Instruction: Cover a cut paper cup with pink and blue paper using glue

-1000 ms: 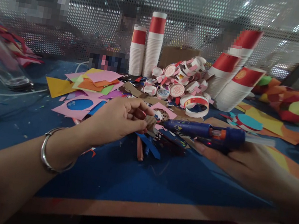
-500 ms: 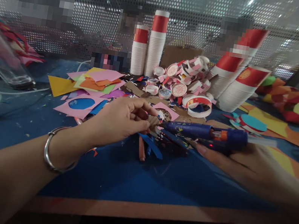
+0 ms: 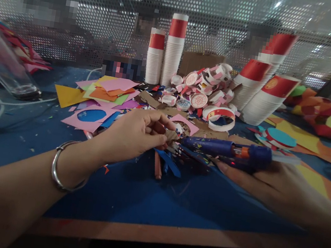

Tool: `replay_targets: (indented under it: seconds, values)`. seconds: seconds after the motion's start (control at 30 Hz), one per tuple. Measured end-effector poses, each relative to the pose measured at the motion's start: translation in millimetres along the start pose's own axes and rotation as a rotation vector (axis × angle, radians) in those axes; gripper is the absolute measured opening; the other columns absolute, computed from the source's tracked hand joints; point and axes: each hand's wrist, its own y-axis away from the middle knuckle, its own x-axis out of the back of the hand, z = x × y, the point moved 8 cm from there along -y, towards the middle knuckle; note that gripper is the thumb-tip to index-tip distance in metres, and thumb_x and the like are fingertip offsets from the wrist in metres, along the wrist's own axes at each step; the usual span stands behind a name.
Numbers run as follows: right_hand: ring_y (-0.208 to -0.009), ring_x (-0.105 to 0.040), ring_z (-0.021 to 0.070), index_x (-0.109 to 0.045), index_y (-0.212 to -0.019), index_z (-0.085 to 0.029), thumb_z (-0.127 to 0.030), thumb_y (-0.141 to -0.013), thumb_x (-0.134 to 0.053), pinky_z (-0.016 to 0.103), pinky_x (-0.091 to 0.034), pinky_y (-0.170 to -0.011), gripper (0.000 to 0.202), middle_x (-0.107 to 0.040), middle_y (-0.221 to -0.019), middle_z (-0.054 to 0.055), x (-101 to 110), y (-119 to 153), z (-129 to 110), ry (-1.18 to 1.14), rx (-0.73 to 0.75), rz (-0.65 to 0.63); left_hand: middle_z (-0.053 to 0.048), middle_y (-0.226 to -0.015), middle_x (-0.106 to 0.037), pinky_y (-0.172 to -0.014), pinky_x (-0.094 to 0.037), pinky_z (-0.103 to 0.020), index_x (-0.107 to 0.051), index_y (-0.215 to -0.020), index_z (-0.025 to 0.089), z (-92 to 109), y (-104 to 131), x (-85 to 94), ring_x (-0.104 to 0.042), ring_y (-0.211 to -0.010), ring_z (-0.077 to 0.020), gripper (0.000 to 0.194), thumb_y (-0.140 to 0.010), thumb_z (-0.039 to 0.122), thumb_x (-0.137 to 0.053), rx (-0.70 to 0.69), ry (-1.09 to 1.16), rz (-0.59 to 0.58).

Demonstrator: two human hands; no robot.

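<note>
Already, pink paper (image 3: 88,126) lies cut; your left hand (image 3: 132,135) pinches a brown piece (image 3: 171,135) above the bench (image 3: 127,198), inward from its front edge; cut cup pieces (image 3: 199,101) are heaped behind; your right hand (image 3: 280,179) grips the glue gun (image 3: 212,146), nozzle (image 3: 185,141) near the brown piece.

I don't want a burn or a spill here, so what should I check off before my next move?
1. Glue gun held in right hand: ok.
2. Small brown piece held in left fingers: ok.
3. Red light on the gun lit: ok.
4. Glue stick loaded: ok, it sticks out at the back.
5. Nozzle safely clear of the left fingers: cannot tell; they are close.
6. Right-hand cup stacks upright: not ok, they lean.
</note>
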Motion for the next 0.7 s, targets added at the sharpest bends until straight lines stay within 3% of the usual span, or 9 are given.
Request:
replay_targets:
  seconds: [0.1,0.27,0.4,0.57,0.7]
  values:
    - [-0.091,-0.079,0.0355,-0.078,-0.11,-0.022,-0.043,-0.099,-0.052,0.052,-0.065,-0.089,0.036,-0.082,-0.103,0.012,-0.5,1.3,2.7,0.001,-0.016,0.006,-0.004,-0.086,-0.073,-0.072,-0.058,-0.028,-0.069,-0.109,0.014,0.4,-0.1,0.2,-0.072,-0.079,-0.0161,0.026,-0.084,0.018,-0.071,-0.007,-0.002,-0.004]
    - [-0.112,-0.074,0.0326,-0.072,-0.125,-0.025,-0.039,-0.098,-0.054,0.047,-0.062,-0.099,0.036,-0.078,-0.122,0.007,-2.6,2.0,4.9,-0.062,0.004,0.003,-0.004,-0.087,-0.072,-0.072,-0.058,-0.028,-0.07,-0.111,0.014,-0.6,-0.7,1.0,-0.072,-0.079,-0.0158,0.027,-0.085,0.021,-0.071,-0.003,-0.037,-0.008]
    - [-0.115,-0.073,0.0305,-0.071,-0.127,-0.024,-0.04,-0.098,-0.054,0.045,-0.062,-0.099,0.037,-0.075,-0.129,0.006,-4.0,0.8,5.7,-0.077,0.015,-0.005,-0.005,-0.088,-0.072,-0.072,-0.058,-0.027,-0.069,-0.111,0.013,-0.7,-0.3,1.4,-0.072,-0.08,-0.0156,0.027,-0.085,0.019,-0.07,-0.001,-0.036,-0.004]
    - [-0.114,-0.074,0.0299,-0.071,-0.128,-0.025,-0.041,-0.097,-0.056,0.044,-0.064,-0.095,0.038,-0.076,-0.126,0.005,-4.0,1.3,9.5,-0.089,-0.016,-0.002,-0.006,-0.09,-0.073,-0.074,-0.06,-0.03,-0.07,-0.111,0.014,-0.4,0.3,1.4,-0.073,-0.081,-0.0174,0.027,-0.084,0.02,-0.07,0.0,-0.039,-0.004]
    - [-0.108,-0.075,0.033,-0.072,-0.125,-0.019,-0.039,-0.097,-0.055,0.05,-0.06,-0.1,0.039,-0.078,-0.118,0.011,-5.1,1.3,9.0,-0.086,-0.041,-0.033,-0.007,-0.092,-0.075,-0.074,-0.059,-0.031,-0.07,-0.109,0.015,0.6,0.3,2.8,-0.074,-0.083,-0.0186,0.026,-0.083,0.019,-0.071,0.009,-0.021,0.009]
